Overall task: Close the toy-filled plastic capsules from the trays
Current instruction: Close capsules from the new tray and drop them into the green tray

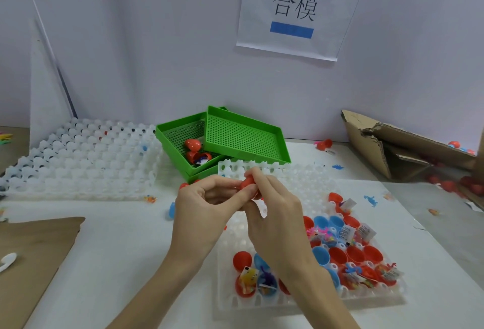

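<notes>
A red capsule (247, 183) is held between both hands above the near white tray (277, 171). My left hand (207, 204) pinches it from the left with thumb and fingers. From the right, my right hand (275, 205) curls its fingers over the same capsule. The tray holds several open red and blue capsule halves (351, 254) with small toys and paper slips in them, mostly at its right and near side. Two red capsules (193, 145) lie in the green basket (180, 129) behind the hands.
A stack of white trays (78, 155) stands at the back left. A second green basket (243, 136) leans on the first. Torn cardboard (398, 142) with loose capsules lies at the right. A blue capsule half (171, 209) sits left of my hands.
</notes>
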